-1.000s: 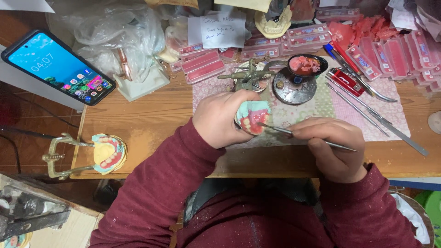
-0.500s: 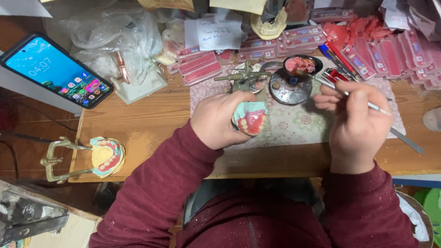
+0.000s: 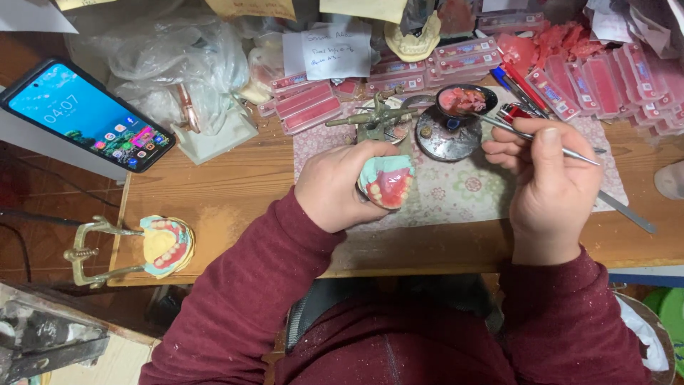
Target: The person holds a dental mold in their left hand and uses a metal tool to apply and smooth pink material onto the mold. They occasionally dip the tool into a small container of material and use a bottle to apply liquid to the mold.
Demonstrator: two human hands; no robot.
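Note:
My left hand (image 3: pixel 337 187) grips a dental cast (image 3: pixel 387 182) with a teal base, pink wax gums and a row of teeth, held just above the patterned mat (image 3: pixel 456 189). My right hand (image 3: pixel 550 184) holds a thin metal wax instrument (image 3: pixel 531 137). Its tip reaches up and left to a small dark dish of pink wax (image 3: pixel 465 100), which sits on a round metal stand (image 3: pixel 445 139).
A smartphone (image 3: pixel 85 114) with a lit screen leans at far left. A second denture model (image 3: pixel 165 244) on a brass articulator sits at the table's left edge. Pink wax boxes (image 3: pixel 310 100), pens, plastic bags and paper notes crowd the back. A long metal tool (image 3: pixel 627 211) lies right.
My right hand left the cast, rose and carried the instrument's tip to the wax dish. My left hand kept the cast nearly still, tilting it a little.

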